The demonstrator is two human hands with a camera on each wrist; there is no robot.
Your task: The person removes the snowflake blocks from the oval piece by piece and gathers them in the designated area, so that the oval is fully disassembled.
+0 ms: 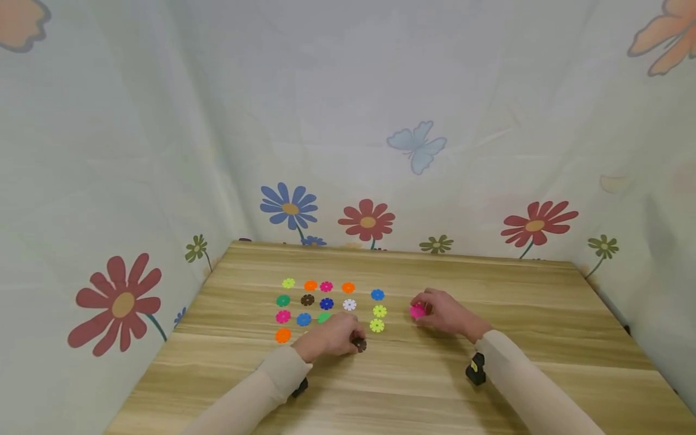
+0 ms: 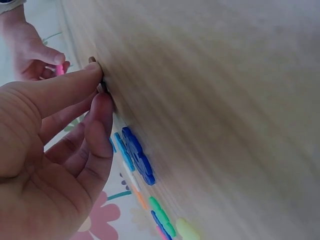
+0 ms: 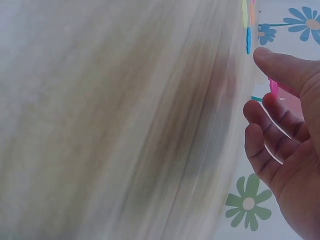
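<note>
My left hand (image 1: 333, 335) pinches a dark brown flower-shaped plastic disc (image 1: 359, 344) between thumb and fingertips, close over the table in front of the other discs. In the left wrist view only a thin edge of that brown disc (image 2: 92, 60) shows past the thumb. Further right, my right hand (image 1: 444, 311) holds a bright pink flower-shaped disc (image 1: 417, 311) by its fingertips. The right wrist view shows a sliver of the pink disc (image 3: 273, 87) between the thumb and a finger. Beside the left fingers lies a dark blue disc (image 2: 137, 156).
Rows of coloured discs lie on the wooden table (image 1: 522, 302), among them an orange disc (image 1: 283, 335), a white disc (image 1: 350, 304) and a yellow-green disc (image 1: 377, 325). My left forearm hides part of the front row. A flower-printed curtain (image 1: 337, 121) stands behind the table.
</note>
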